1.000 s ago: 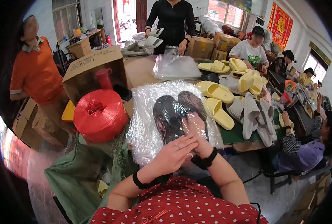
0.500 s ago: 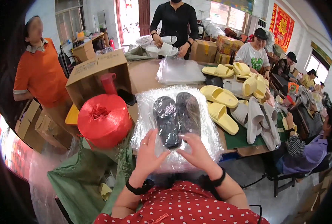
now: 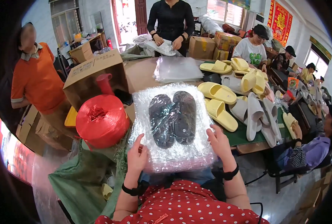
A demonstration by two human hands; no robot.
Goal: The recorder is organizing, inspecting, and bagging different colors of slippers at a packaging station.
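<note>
2 dark slippers (image 3: 184, 114) lie, seemingly bagged, atop clear bags (image 3: 201, 149), perhaps being straightened; left hand (image 3: 136, 156) and right hand (image 3: 220, 143) curl at the edges, grip unclear; next likely needs even grasps.

Pale walls (image 3: 95, 5), grey floor (image 3: 257, 198), bright doorway (image 3: 126, 24), daylit windows (image 3: 224, 10) beyond.
</note>
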